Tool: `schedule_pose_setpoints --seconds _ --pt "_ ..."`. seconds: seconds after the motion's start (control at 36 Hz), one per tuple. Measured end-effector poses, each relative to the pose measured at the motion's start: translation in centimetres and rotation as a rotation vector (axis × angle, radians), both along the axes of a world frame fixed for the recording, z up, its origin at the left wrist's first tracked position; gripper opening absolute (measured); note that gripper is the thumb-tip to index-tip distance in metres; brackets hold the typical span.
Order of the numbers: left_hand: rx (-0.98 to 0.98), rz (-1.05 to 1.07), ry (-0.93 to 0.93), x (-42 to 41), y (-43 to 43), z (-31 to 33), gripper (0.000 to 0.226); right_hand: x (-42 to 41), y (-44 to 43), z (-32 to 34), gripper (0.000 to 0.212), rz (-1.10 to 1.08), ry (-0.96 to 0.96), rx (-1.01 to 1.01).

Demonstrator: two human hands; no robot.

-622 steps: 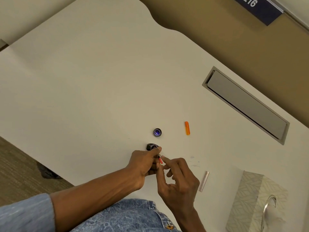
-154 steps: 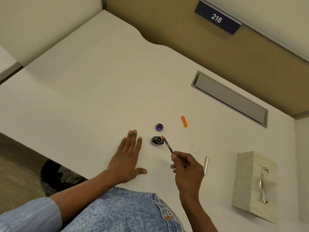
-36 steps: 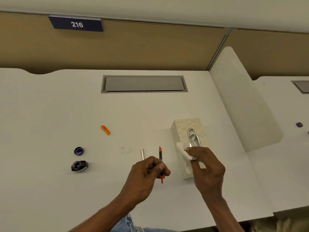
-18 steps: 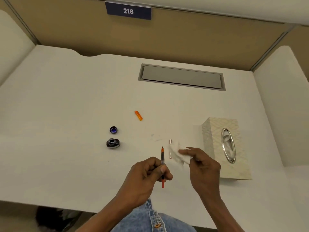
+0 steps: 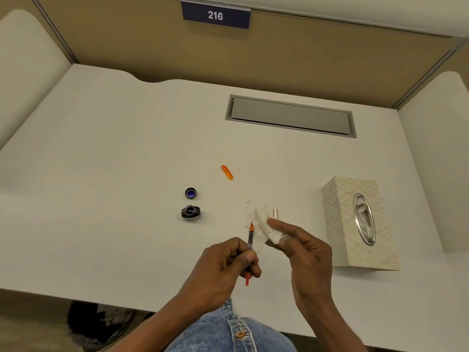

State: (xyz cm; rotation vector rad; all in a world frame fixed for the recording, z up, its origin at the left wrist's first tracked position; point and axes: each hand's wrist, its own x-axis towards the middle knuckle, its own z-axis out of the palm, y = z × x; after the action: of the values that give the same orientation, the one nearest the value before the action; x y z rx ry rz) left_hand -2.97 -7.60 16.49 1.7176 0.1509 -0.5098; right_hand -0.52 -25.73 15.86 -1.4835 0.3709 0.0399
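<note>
left hand (image 5: 223,265) grips pen (image 5: 250,243); right hand (image 5: 304,250) pinches tissue (image 5: 264,224) against its nib

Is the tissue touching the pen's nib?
Cannot tell. In the head view the pen's nib overlaps the tissue that the right hand holds, but depth is unclear.

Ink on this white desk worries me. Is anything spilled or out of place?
The ink bottle stands open, its cap lying apart beside it. Faint grey smudges mark the desk just beyond the tissue and the uncapped pen; no pooled ink shows.
</note>
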Motion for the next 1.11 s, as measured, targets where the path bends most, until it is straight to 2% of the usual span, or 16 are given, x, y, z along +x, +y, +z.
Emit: schedule_pose_setpoints --seconds 0.17,0.25,0.5,0.72,1.0,1.11 --pt "0.003 -0.034 -0.019 0.3 1.1 -0.3 0.022 -0.5 1.5 1.1 0.019 -0.022 0.035 0.027" --pt "-0.006 -0.055 -0.031 0.3 1.5 -0.5 0.023 -0.7 2.5 1.6 0.019 -0.023 0.052 -0.002" --pt "0.004 -0.104 -0.050 0.0 2.8 -1.3 0.024 -1.0 4.1 1.9 0.017 0.012 0.043 -0.263" --pt "0.054 -0.143 -0.070 -0.3 3.5 -1.6 0.025 -0.7 4.7 2.3 0.043 0.122 0.133 -0.171" --pt "0.085 -0.176 -0.097 -0.4 3.6 -2.1 0.024 -0.4 5.3 1.9 0.028 0.157 0.219 -0.168" --pt "0.062 -0.183 -0.074 -0.3 3.5 -1.9 0.024 -0.2 5.2 1.8 0.025 0.130 0.248 -0.102"
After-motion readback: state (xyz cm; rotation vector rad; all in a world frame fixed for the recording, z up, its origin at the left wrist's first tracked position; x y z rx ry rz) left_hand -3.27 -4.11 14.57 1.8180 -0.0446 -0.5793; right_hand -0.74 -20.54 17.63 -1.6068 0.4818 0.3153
